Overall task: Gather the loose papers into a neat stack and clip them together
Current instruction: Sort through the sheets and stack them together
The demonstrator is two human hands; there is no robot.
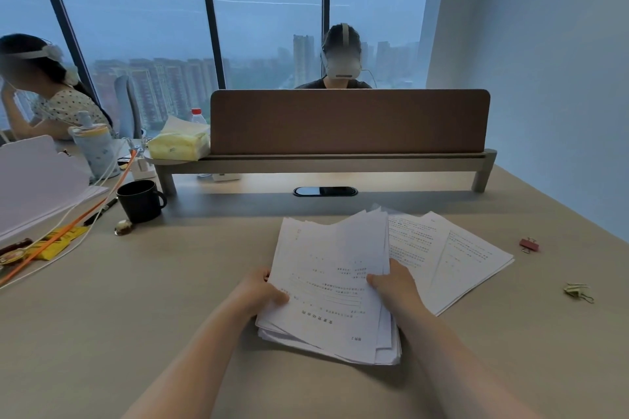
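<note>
A thick, uneven bundle of printed white papers is in front of me on the beige desk, its edges fanned and out of line. My left hand grips its left edge and my right hand grips its right edge, thumbs on top. More loose printed sheets lie spread flat on the desk to the right, partly under the bundle. A red binder clip lies at the far right. A yellow-green binder clip lies nearer, also on the right.
A black mug, a pen, orange and white cables and yellow packets sit at left. A brown divider screen on a shelf crosses the desk's back. A person sits behind it, another at far left. A white wall stands at right.
</note>
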